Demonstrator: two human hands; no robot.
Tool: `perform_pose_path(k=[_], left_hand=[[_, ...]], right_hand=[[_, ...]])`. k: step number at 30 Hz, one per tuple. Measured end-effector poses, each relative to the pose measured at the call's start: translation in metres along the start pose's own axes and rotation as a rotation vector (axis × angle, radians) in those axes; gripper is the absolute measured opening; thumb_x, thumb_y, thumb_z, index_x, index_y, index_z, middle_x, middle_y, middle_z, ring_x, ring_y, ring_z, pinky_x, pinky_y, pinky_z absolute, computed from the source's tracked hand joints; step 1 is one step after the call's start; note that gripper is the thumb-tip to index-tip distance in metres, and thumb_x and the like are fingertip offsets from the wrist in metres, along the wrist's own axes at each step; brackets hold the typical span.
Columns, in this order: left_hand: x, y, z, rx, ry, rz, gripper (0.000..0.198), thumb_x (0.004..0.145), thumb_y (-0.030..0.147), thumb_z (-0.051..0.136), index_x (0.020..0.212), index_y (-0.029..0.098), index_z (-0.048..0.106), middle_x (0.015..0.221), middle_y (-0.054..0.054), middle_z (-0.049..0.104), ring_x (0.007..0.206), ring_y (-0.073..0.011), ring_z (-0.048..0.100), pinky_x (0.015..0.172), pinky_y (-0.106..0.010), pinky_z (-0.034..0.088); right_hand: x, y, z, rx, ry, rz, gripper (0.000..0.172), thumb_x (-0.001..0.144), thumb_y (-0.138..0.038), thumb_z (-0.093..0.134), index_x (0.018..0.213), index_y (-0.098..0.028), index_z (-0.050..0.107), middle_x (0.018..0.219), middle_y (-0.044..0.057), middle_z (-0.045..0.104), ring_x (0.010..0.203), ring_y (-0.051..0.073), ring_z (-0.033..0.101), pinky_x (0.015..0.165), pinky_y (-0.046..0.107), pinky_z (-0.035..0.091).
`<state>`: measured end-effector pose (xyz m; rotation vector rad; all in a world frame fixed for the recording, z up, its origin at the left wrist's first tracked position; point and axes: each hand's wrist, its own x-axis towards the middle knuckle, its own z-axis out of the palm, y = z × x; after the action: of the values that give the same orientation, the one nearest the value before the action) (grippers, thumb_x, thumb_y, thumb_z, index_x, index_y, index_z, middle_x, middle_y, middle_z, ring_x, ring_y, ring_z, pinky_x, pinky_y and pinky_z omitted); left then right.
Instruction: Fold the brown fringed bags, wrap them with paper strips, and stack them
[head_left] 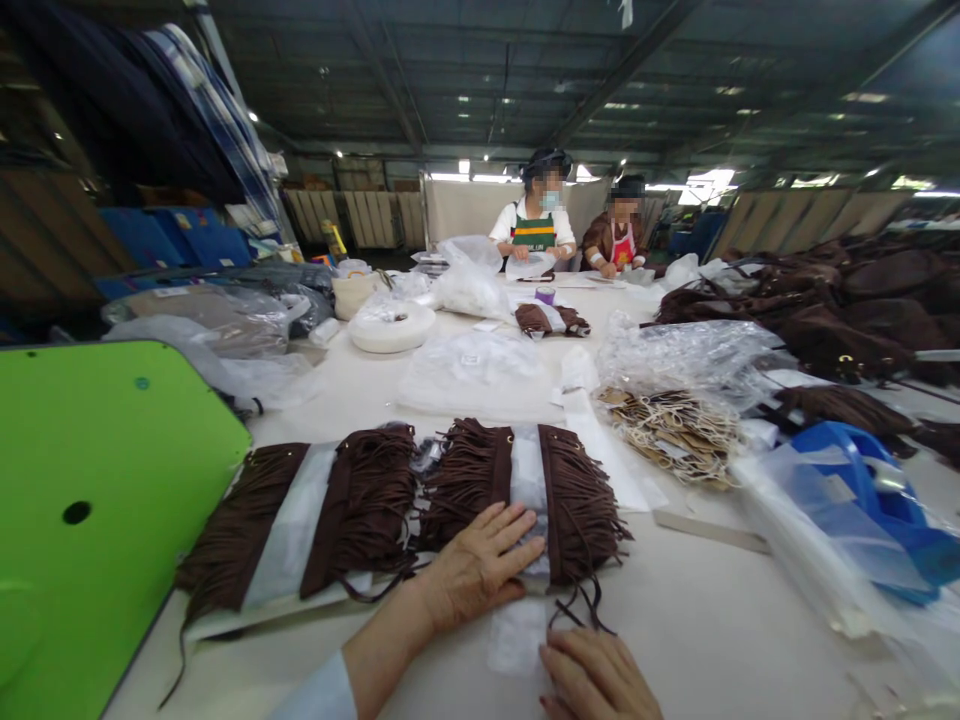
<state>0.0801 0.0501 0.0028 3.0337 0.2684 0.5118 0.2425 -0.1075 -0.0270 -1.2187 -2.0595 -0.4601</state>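
Two brown fringed pieces lie side by side, each with a pale translucent band across its middle. My left hand (480,565) rests flat with fingers spread on the lower part of the right fringed piece (469,475), partly over its band (528,465). Below that piece, my right hand (596,675) is at the bottom edge of the view, fingers bent and close together by a clear plastic strip (517,635); what its fingertips hold, if anything, is hidden. Dark cords (589,605) trail just above it. The left fringed piece (360,500) lies on white sheeting, untouched.
A green panel (97,520) stands at the left. A blue tape dispenser (870,500), a heap of stringed tags (675,430) and brown goods (862,300) lie at the right. Plastic bags (472,370) and a white roll (391,326) are ahead. Two people work across the table.
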Motion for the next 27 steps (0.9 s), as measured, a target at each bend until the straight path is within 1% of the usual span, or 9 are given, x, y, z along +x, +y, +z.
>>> perform_pose_path(k=[3,5,10,13,16,19,22,25,27], left_hand=[[0.001,0.002,-0.002,0.004,-0.032,-0.016,0.050,0.076,0.025,0.063,0.122,0.014,0.048,0.133,-0.017,0.047,0.127,-0.0297,0.037,0.101,-0.047,0.035],[0.002,0.002,-0.002,-0.001,-0.041,-0.021,0.050,0.075,0.024,0.062,0.123,0.014,0.048,0.133,-0.017,0.046,0.127,-0.0299,0.036,0.101,-0.048,0.035],[0.003,0.001,-0.002,-0.010,-0.080,-0.029,0.053,0.074,0.023,0.062,0.124,0.015,0.047,0.134,-0.017,0.046,0.127,-0.0297,0.035,0.102,-0.048,0.034],[0.002,0.001,-0.001,-0.009,-0.087,-0.034,0.053,0.074,0.022,0.062,0.124,0.015,0.046,0.134,-0.017,0.045,0.128,-0.0303,0.035,0.101,-0.049,0.034],[0.002,0.001,0.002,-0.011,-0.075,-0.030,0.054,0.074,0.022,0.062,0.125,0.015,0.045,0.135,-0.018,0.044,0.128,-0.0307,0.034,0.102,-0.050,0.034],[0.001,0.001,0.004,-0.008,-0.071,-0.016,0.055,0.075,0.024,0.063,0.126,0.014,0.043,0.135,-0.018,0.043,0.129,-0.0311,0.033,0.102,-0.050,0.033],[0.001,0.000,0.006,0.010,-0.082,-0.002,0.055,0.077,0.026,0.061,0.126,0.013,0.042,0.135,-0.019,0.043,0.130,-0.0312,0.031,0.103,-0.050,0.032],[0.001,0.001,0.007,0.054,-0.074,0.005,0.054,0.078,0.027,0.060,0.126,0.013,0.042,0.135,-0.019,0.043,0.131,-0.0305,0.030,0.103,-0.049,0.031],[0.001,0.002,0.008,0.088,-0.060,0.013,0.052,0.079,0.028,0.058,0.126,0.013,0.042,0.135,-0.018,0.044,0.131,-0.0301,0.031,0.104,-0.048,0.031]], right_hand=[[-0.004,-0.002,0.001,-0.060,-0.033,0.021,0.027,0.088,-0.038,0.047,0.094,-0.017,0.063,0.076,0.007,0.069,0.069,0.018,0.066,0.061,0.026,0.051],[-0.003,-0.006,0.006,-0.051,-0.056,0.010,0.028,0.089,-0.038,0.044,0.096,-0.018,0.063,0.076,0.006,0.067,0.068,0.016,0.063,0.061,0.026,0.049],[0.011,-0.018,0.020,-0.130,0.037,0.068,0.024,0.090,-0.022,0.040,0.084,-0.019,0.063,0.070,0.004,0.063,0.065,0.015,0.058,0.061,0.027,0.041],[0.018,-0.021,0.022,-0.137,0.079,0.038,0.026,0.090,-0.015,0.039,0.078,-0.019,0.062,0.068,0.002,0.063,0.063,0.014,0.056,0.062,0.028,0.038],[0.021,-0.024,0.021,-0.139,0.092,0.007,0.027,0.090,-0.013,0.039,0.080,-0.018,0.063,0.070,0.002,0.064,0.066,0.014,0.055,0.066,0.029,0.037],[0.024,-0.026,0.024,-0.147,0.113,-0.027,0.034,0.091,-0.008,0.032,0.077,-0.016,0.062,0.072,0.003,0.064,0.071,0.015,0.055,0.072,0.030,0.037],[0.027,-0.028,0.028,-0.145,0.132,-0.036,0.043,0.091,-0.004,0.023,0.073,-0.014,0.061,0.071,0.004,0.063,0.070,0.016,0.054,0.074,0.031,0.038],[0.029,-0.027,0.029,-0.150,0.153,-0.020,0.046,0.089,-0.002,0.019,0.072,-0.014,0.060,0.071,0.006,0.061,0.072,0.018,0.053,0.075,0.032,0.039],[0.030,-0.026,0.027,-0.139,0.133,-0.011,0.046,0.089,-0.002,0.018,0.070,-0.014,0.059,0.069,0.006,0.060,0.071,0.018,0.052,0.073,0.032,0.039]])
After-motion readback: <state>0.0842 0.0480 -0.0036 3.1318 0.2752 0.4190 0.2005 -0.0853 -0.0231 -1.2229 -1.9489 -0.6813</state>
